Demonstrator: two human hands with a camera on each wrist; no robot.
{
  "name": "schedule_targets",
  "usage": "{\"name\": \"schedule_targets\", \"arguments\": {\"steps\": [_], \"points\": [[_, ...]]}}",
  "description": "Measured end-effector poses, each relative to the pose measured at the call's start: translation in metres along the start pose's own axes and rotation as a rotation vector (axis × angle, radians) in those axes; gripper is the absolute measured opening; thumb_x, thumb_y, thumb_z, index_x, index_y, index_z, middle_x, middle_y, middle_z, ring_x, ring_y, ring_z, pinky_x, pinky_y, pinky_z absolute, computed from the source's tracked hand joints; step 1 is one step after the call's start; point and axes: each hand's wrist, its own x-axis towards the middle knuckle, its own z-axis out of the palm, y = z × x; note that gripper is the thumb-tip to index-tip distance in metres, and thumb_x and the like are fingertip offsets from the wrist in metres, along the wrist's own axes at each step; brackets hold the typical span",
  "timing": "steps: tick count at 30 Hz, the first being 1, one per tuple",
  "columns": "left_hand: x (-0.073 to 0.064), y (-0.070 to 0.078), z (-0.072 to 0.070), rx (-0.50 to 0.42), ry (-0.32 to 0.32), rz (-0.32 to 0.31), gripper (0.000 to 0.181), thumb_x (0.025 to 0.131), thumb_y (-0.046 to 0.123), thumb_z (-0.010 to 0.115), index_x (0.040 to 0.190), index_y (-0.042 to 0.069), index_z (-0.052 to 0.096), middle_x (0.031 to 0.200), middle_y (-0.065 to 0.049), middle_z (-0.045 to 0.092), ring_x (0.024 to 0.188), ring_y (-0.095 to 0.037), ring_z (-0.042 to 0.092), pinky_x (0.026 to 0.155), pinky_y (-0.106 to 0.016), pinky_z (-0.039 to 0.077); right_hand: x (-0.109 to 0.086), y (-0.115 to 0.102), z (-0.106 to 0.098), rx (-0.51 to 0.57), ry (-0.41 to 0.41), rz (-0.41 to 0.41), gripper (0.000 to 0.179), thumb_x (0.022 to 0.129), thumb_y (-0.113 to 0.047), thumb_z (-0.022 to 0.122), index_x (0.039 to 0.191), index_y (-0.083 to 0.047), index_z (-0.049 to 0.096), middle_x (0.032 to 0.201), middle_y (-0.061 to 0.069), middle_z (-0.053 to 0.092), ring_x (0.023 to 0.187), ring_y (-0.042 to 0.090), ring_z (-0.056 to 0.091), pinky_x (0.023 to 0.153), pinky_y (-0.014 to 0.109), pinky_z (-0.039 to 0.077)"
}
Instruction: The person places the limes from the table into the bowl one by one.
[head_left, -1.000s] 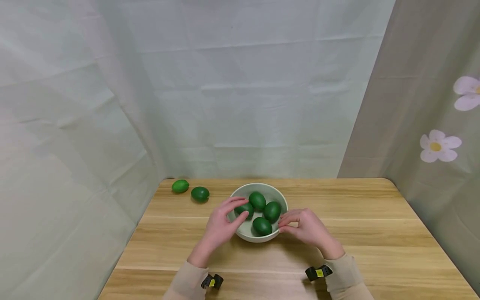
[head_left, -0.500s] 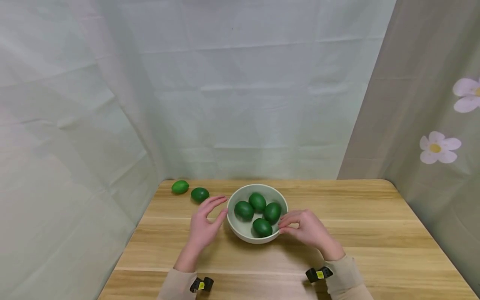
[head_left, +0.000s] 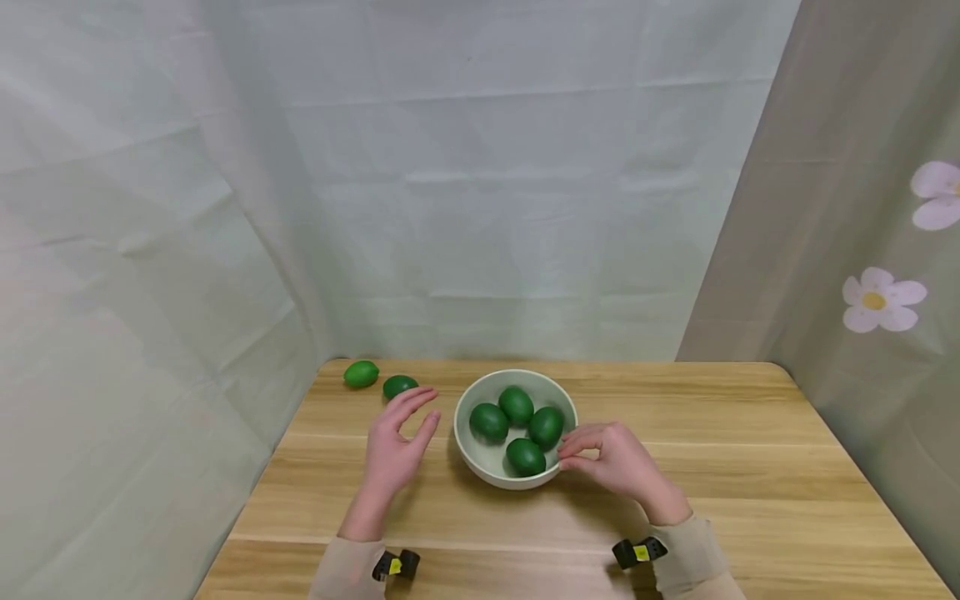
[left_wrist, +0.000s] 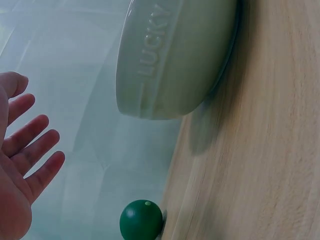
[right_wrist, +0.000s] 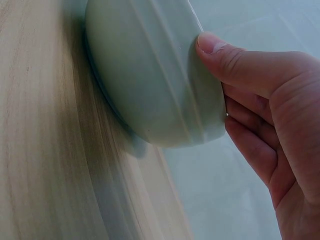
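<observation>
A pale green bowl (head_left: 480, 468) stands on the wooden table with several smooth, dark green, avocado-like fruits (head_left: 489, 422) inside. My right hand (head_left: 621, 463) pinches the bowl's right rim. In the right wrist view the thumb (right_wrist: 212, 45) lies on the outer edge of the bowl (right_wrist: 150, 75) and the other fingers go over the rim. Left of the bowl, my left hand (head_left: 393, 448) is raised with fingers spread, holding nothing. Its fingertips partly cover another dark green fruit (head_left: 400, 386) lying on the table. "LUCKY" is embossed on the bowl's side (left_wrist: 175, 65).
A smaller, brighter green lime (head_left: 362, 373) lies near the table's (head_left: 750, 500) back left corner. Pale cloth (head_left: 480, 208) hangs behind the table and on the left, and a curtain with flowers (head_left: 883, 300) on the right.
My left hand has left the fruit in the bowl and moved left, clear of the rim, toward the dark green fruit on the table. My right hand has stayed at the bowl.
</observation>
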Motion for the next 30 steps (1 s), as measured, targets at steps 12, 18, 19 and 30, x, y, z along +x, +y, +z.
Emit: {"name": "schedule_targets", "arguments": {"steps": [12, 18, 19, 30], "points": [[0.002, -0.009, -0.006, 0.003, 0.030, -0.028, 0.031, 0.097, 0.005, 0.080, 0.127, 0.008, 0.078, 0.134, -0.009, 0.072, 0.124, -0.027, 0.066, 0.105, -0.013, 0.047, 0.000, -0.002, -0.001, -0.004, -0.005, 0.011, 0.010, 0.085, -0.017, 0.093, 0.093, -0.015, 0.087, 0.097, -0.015, 0.079, 0.102, 0.014, 0.076, 0.095, 0.044, 0.063], [0.001, -0.015, -0.009, 0.002, 0.042, -0.036, 0.029, 0.097, 0.004, 0.080, 0.127, 0.007, 0.078, 0.133, -0.011, 0.072, 0.121, -0.029, 0.068, 0.104, -0.012, 0.047, 0.000, -0.002, -0.001, -0.005, -0.008, 0.010, 0.010, 0.084, -0.016, 0.093, 0.093, -0.015, 0.087, 0.098, -0.015, 0.079, 0.102, 0.015, 0.076, 0.095, 0.044, 0.063], [0.001, -0.017, -0.010, 0.005, 0.042, -0.040, 0.029, 0.097, 0.004, 0.080, 0.126, 0.007, 0.078, 0.133, -0.012, 0.072, 0.121, -0.029, 0.068, 0.104, -0.011, 0.047, 0.000, -0.002, -0.001, -0.005, -0.008, 0.009, 0.010, 0.084, -0.016, 0.093, 0.093, -0.015, 0.087, 0.097, -0.015, 0.079, 0.102, 0.015, 0.076, 0.095, 0.044, 0.063], [0.001, -0.028, -0.014, 0.021, 0.042, -0.112, 0.027, 0.099, 0.006, 0.079, 0.125, 0.001, 0.077, 0.134, -0.017, 0.071, 0.124, -0.029, 0.066, 0.101, -0.013, 0.046, 0.000, -0.001, 0.000, -0.012, -0.002, 0.001, 0.011, 0.084, -0.018, 0.093, 0.092, -0.017, 0.087, 0.097, -0.015, 0.079, 0.102, 0.014, 0.076, 0.095, 0.043, 0.063]]}}
